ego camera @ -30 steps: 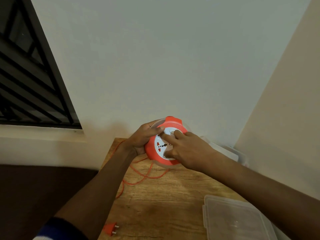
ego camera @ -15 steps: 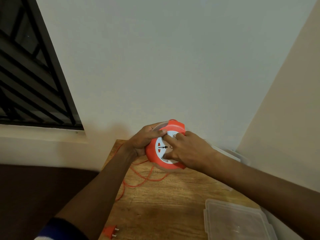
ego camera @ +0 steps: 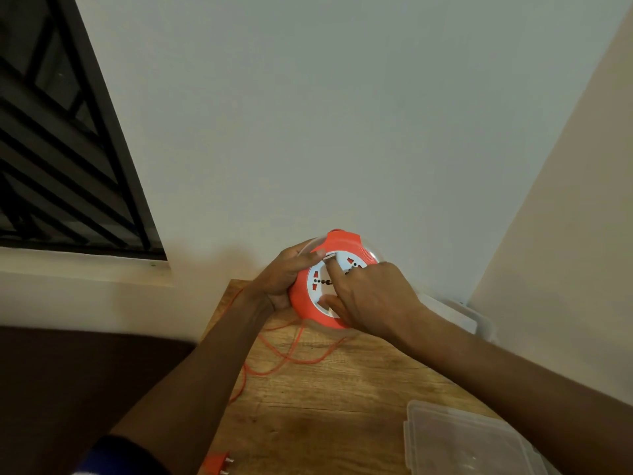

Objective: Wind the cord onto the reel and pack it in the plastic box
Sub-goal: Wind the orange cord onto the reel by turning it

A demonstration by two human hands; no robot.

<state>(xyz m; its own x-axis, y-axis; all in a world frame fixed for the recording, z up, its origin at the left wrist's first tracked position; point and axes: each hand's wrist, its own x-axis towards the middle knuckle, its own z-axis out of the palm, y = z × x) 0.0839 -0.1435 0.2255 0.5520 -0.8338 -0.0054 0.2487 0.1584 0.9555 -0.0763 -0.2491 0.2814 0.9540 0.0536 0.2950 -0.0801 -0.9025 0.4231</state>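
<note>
Wooden table [ego camera: 325, 399] bears orange reel [ego camera: 305, 303], white socket face.

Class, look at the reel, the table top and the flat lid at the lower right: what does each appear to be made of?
Reel: apparently smooth moulded plastic, evenly orange around a white socket face.
Table top: looks like wood or a wood-print laminate; brown grain lines show, with a matt finish.
Lid: seemingly clear, slightly cloudy plastic; the table shows through it.

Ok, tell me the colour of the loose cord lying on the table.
Orange, matching the reel's rim; the cord shows in the head view.
</note>
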